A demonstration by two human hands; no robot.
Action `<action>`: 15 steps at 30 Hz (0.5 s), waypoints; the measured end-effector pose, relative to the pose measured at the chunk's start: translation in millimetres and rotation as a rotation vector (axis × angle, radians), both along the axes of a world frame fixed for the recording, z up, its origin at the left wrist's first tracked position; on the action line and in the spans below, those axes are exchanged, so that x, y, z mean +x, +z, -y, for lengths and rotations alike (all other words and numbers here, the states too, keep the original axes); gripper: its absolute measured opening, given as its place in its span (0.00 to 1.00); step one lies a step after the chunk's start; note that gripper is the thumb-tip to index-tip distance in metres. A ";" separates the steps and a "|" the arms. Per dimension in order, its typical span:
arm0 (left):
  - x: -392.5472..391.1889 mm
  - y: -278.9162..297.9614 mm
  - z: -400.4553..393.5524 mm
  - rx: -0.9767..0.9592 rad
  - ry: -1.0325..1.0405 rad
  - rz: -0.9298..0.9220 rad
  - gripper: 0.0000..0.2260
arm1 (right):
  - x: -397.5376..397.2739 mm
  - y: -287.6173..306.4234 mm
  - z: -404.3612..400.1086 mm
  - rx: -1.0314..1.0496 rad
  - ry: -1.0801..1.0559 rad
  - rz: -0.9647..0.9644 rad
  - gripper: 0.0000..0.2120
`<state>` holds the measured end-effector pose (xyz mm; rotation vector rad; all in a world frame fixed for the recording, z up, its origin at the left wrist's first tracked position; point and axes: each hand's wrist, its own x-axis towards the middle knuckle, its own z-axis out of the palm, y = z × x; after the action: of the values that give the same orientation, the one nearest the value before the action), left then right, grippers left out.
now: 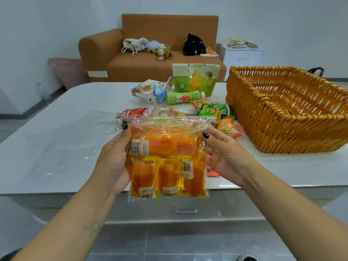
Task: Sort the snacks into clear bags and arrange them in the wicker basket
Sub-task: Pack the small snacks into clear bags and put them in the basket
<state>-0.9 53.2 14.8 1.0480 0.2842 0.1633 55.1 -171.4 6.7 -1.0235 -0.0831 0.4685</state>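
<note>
Clear plastic wraps the orange snack packets [165,162], which sit inside a clear bag [167,157] held upright above the near edge of the white table [75,132]: one packet lies crosswise in the upper half, and three stand side by side below it, their barcodes facing the camera. The left hand [114,159] grips the bag's left side, thumb on the front near the top corner and fingers curled behind. The right hand [224,149] holds the right side near the top, thumb pressed on the front, its fingers hidden behind the plastic, palm turned toward the camera. Both forearms reach in from the bottom of the view, well apart at the elbows and closing toward the bag. Loose snacks [212,112] lie in a heap on the table just beyond the bag, among them a green bottle [184,97] lying on its side and a green standing pouch [195,78] behind it. More clear film [62,146] is spread flat on the table to the left. At the right stands the wicker basket [286,117], tilted a little; nothing can be seen in the part of its interior that shows. A brown sofa [150,53] with soft toys and bags on it sits behind the table.
</note>
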 end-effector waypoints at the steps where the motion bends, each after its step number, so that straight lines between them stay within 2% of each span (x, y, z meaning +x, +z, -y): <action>1: 0.7 0.0 -0.1 0.002 0.000 0.003 0.18 | -1.1 0.8 0.1 0.006 0.008 0.013 0.18; 7: 1.1 -2.1 0.2 0.018 -0.031 0.023 0.11 | -7.6 -0.9 -1.6 -0.036 0.024 0.091 0.07; 11: 0.2 -2.0 3.6 0.031 -0.017 0.000 0.12 | -8.9 -1.8 -1.8 -0.070 0.008 0.094 0.14; 14: -0.7 2.2 6.3 0.064 0.030 -0.039 0.13 | -8.9 2.2 2.7 -0.097 -0.003 0.115 0.13; 15: -1.0 4.5 6.9 0.094 0.047 -0.050 0.13 | -7.9 5.3 6.0 -0.138 0.008 0.145 0.15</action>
<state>-1.9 46.3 19.3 1.1406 0.3491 0.1947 47.3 -177.4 12.0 -1.1924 -0.1870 0.4111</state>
